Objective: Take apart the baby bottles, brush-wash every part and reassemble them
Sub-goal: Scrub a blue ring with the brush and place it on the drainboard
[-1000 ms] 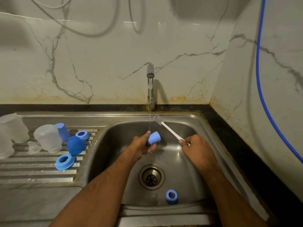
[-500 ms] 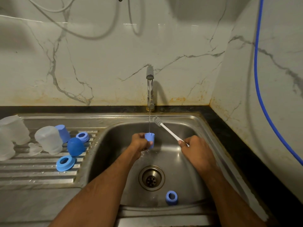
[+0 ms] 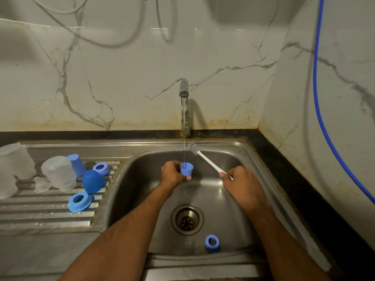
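Centrally, our left hand (image 3: 174,175) pinches the blue cap (image 3: 186,168) under the stream. Our right hand (image 3: 241,184) grips the brush (image 3: 205,159); we should keep the cap's mouth upward.

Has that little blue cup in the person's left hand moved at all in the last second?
Yes. The blue cup has turned from lying sideways to mouth-up and shifted slightly left, so it now sits directly under the water stream from the tap.
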